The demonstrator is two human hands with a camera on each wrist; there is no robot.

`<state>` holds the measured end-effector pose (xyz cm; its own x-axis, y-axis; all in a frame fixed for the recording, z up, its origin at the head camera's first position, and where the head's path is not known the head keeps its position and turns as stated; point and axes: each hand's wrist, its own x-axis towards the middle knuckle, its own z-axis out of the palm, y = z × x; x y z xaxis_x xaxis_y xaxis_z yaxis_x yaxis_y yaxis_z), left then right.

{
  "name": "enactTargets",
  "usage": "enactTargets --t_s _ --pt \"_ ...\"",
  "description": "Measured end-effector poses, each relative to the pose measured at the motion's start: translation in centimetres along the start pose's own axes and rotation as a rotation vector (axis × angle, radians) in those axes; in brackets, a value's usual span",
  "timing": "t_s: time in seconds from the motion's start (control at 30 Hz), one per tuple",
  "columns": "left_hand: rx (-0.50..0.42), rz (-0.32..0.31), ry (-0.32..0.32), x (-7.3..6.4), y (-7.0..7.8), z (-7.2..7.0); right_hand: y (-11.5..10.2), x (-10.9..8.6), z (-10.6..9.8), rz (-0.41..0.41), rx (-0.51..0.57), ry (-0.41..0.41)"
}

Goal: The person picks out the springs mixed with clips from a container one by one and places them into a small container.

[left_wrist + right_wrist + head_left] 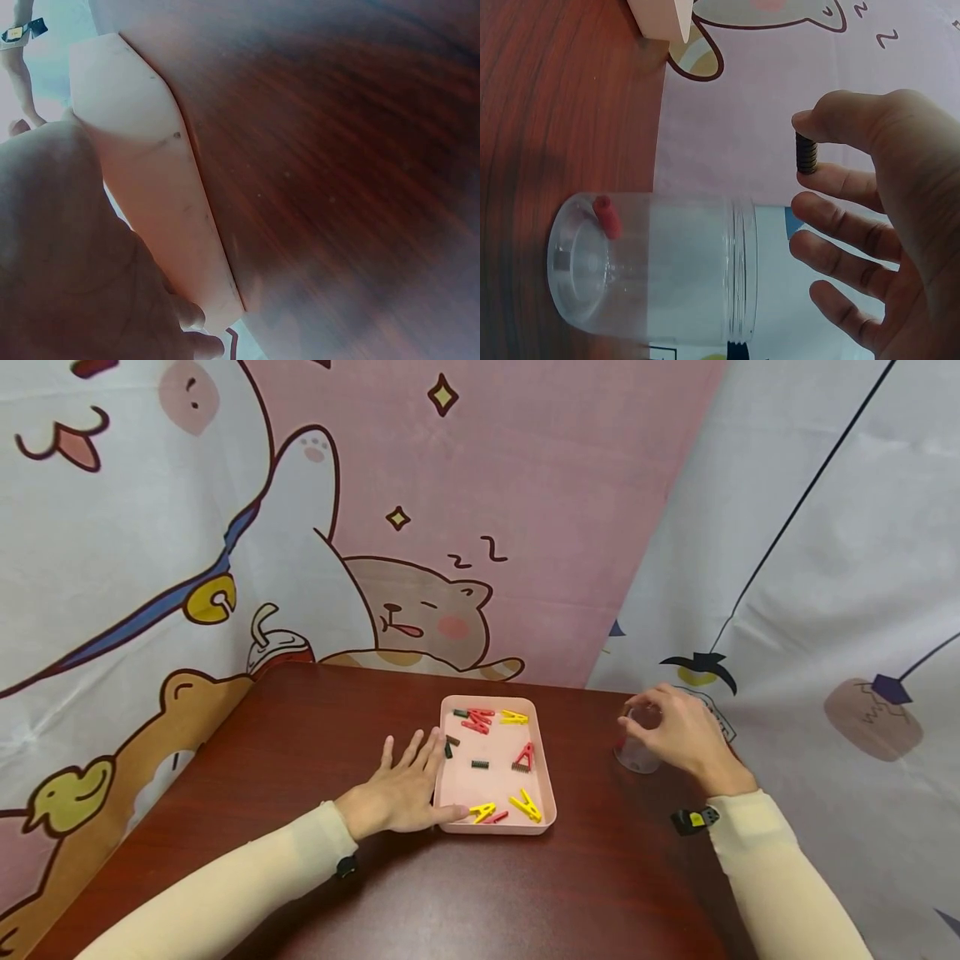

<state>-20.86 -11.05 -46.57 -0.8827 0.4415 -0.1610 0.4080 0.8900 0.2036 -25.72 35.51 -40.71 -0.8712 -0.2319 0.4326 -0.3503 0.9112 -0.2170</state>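
My left hand (pixel 397 793) lies with its fingers straight and spread along the left side of a pink tray (pixel 468 787), thumb over the near corner. Inside the tray are red and yellow clothespins, such as a yellow one (pixel 527 806), and several small springs, one of them a dark spring (pixel 480 764). My right hand (pixel 678 727) pinches a dark coil spring (pixel 806 154) between thumb and index finger, above the mouth of a clear jar (pixel 682 285). A small red piece (pixel 607 217) sits at the bottom of the upright jar.
A dark reddish-brown table (pixel 600 893) carries the tray near its middle and the jar at its right. A curtain (pixel 540 527) printed with cartoon animals hangs behind the table and along both sides.
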Motion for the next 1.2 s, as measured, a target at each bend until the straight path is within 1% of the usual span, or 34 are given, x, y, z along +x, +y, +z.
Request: enactTargets --t_s 0.23,0.53,0.77,0.93,1.2 --pt "0.000 -0.001 -0.002 0.0 0.1 0.0 0.9 -0.2 -0.4 0.047 -0.009 -0.013" --pt "-0.005 -0.002 -0.007 -0.2 0.2 0.0 2.0 -0.4 -0.7 0.058 -0.031 0.002" --pt "0.001 0.000 -0.005 -0.2 0.3 0.0 2.7 -0.6 -0.9 0.078 -0.045 -0.008" --pt "0.004 0.000 -0.003 -0.2 0.3 0.0 3.3 -0.7 -0.8 0.092 -0.034 -0.010" --pt "-0.003 -0.002 -0.001 -0.2 0.4 -0.1 3.7 -0.7 -0.9 0.090 -0.029 -0.004"
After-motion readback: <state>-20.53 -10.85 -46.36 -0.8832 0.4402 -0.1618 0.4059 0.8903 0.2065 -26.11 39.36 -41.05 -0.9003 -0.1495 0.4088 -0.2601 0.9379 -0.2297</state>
